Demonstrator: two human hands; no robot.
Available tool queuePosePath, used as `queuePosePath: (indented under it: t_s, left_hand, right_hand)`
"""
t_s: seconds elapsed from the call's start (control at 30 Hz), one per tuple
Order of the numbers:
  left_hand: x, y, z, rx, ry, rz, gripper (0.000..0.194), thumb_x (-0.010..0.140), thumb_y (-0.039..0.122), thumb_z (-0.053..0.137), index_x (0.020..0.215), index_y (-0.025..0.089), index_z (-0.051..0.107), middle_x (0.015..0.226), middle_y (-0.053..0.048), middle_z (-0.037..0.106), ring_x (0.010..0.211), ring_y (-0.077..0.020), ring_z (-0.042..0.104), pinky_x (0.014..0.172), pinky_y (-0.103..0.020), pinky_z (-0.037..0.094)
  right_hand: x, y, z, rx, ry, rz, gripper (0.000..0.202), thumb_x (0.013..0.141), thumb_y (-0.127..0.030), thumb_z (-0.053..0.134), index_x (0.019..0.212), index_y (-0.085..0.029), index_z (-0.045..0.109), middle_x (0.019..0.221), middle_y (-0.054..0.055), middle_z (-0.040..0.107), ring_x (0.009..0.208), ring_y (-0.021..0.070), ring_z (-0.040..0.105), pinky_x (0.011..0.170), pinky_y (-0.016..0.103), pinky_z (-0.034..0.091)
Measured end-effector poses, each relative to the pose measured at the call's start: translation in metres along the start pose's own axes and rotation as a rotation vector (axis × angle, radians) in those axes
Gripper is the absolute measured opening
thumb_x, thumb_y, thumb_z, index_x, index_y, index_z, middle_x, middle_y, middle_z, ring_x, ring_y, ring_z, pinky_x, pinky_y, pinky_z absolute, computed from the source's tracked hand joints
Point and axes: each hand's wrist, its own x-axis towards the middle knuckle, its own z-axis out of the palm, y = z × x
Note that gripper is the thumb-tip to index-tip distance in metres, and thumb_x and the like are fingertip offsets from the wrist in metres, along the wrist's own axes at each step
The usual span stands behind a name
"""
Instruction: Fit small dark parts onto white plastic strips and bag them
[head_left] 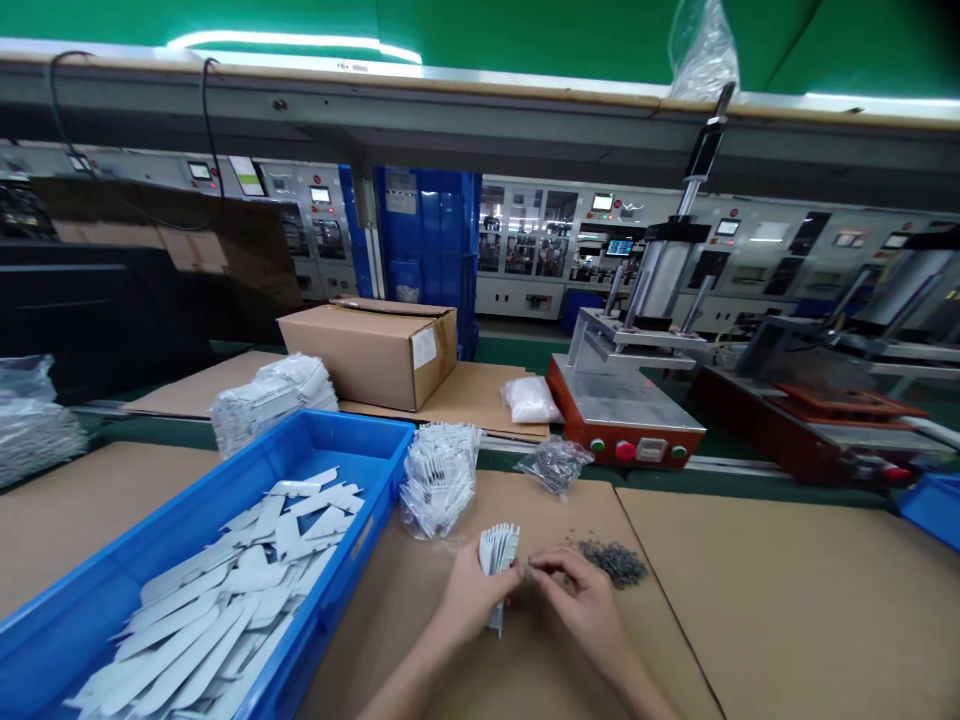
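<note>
My left hand point(474, 592) is wrapped round a small stack of white plastic strips point(499, 550), held upright above the cardboard. Close to its right side is my right hand point(581, 598), thumb and forefinger pinched together; whatever lies between those fingertips is too small to make out. Just beyond my right hand spreads a pile of small dark grey pieces point(616, 563) on the cardboard sheet point(555, 660). A bag of similar white strips point(441, 475) stands beyond my left hand. Left of it sits a long blue tray point(360, 545) with many loose white flat pieces point(247, 580).
A clear bag of dark small parts point(555, 465) lies near a red-based press point(626, 410) with buttons. Behind are a cardboard box point(367, 350), a white packet point(529, 400) and bagged white strips point(274, 400). A second press point(817, 420) stands at right, under an overhead shelf beam point(480, 115).
</note>
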Motion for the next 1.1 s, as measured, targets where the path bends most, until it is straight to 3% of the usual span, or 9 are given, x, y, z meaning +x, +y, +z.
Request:
queuePosePath:
  t_s: [0.3,0.43,0.63,0.87,1.1]
  left_hand:
    - [-0.006,-0.004,0.002,-0.279,-0.151,-0.118,0.018,0.058,0.021,0.064,0.069,0.014,0.052,0.048,0.004,0.05,0.04,-0.007,0.044,0.039,-0.018,0.037]
    - [-0.006,-0.006,0.004,-0.367,-0.133,-0.173,0.019,0.058,0.017,0.062,0.072,0.014,0.049,0.05,0.004,0.05,0.041,-0.0065,0.044,0.038,-0.017,0.038]
    - [-0.006,-0.005,0.003,-0.349,-0.12,-0.16,0.02,0.058,0.016,0.063,0.071,0.013,0.049,0.051,0.004,0.05,0.041,-0.0062,0.045,0.038,-0.016,0.038]
    - [-0.006,-0.005,0.01,-0.434,-0.01,-0.256,0.022,0.065,0.029,0.058,0.078,0.013,0.05,0.056,0.0,0.056,0.047,-0.0116,0.053,0.043,-0.023,0.045]
    - [-0.002,-0.017,0.008,-0.301,0.059,-0.071,0.028,0.062,0.025,0.064,0.083,0.009,0.057,0.077,-0.008,0.064,0.07,-0.019,0.06,0.06,-0.026,0.048]
  right_hand:
    - [-0.001,0.001,0.001,0.148,-0.045,0.043,0.013,0.073,-0.029,0.057,0.077,-0.018,0.062,0.08,0.005,0.065,0.078,0.019,0.059,0.073,0.027,0.046]
    - [-0.001,-0.003,0.0,0.235,-0.088,0.096,0.012,0.072,-0.027,0.058,0.078,-0.018,0.061,0.08,0.005,0.065,0.077,0.0185,0.059,0.072,0.027,0.046]
    - [0.001,-0.003,0.0,0.25,-0.042,0.144,0.01,0.067,-0.026,0.062,0.072,-0.017,0.061,0.072,0.004,0.063,0.07,0.0175,0.057,0.065,0.025,0.046]
    - [0.001,0.0,0.005,0.192,-0.017,0.161,0.016,0.073,-0.033,0.055,0.074,-0.017,0.057,0.069,0.002,0.059,0.067,0.0165,0.055,0.061,0.024,0.045]
    - [-0.005,0.001,0.011,0.148,-0.075,0.13,0.017,0.077,-0.033,0.048,0.08,-0.018,0.056,0.074,0.003,0.059,0.066,0.0165,0.055,0.059,0.024,0.044]
